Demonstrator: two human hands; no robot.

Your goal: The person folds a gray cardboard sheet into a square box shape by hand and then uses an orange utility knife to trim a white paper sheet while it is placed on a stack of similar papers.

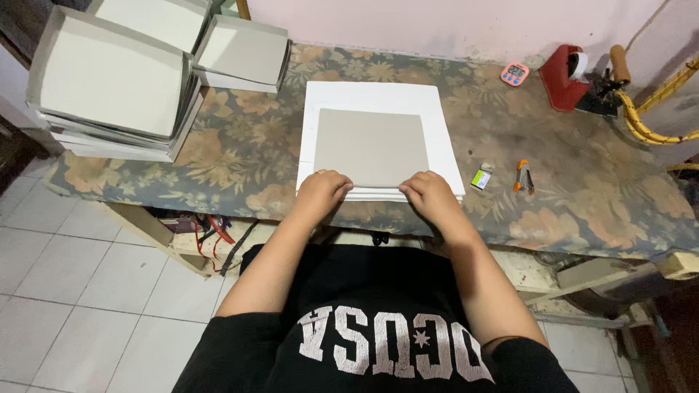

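I've got my left hand [320, 188] and right hand [429, 195] pinching the near edge of the grey cardboard square [368, 148], centred on the white sheet stack [444, 138] mid-frame, nothing folded yet.

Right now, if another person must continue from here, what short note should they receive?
Left hand and right hand both press the near edge of the grey board. The board lies on a stack of white sheets on the floral table. Finished-looking grey trays are piled at far left. Stapler and tape dispenser sit to the right, untouched. The board lies flat, not yet folded.
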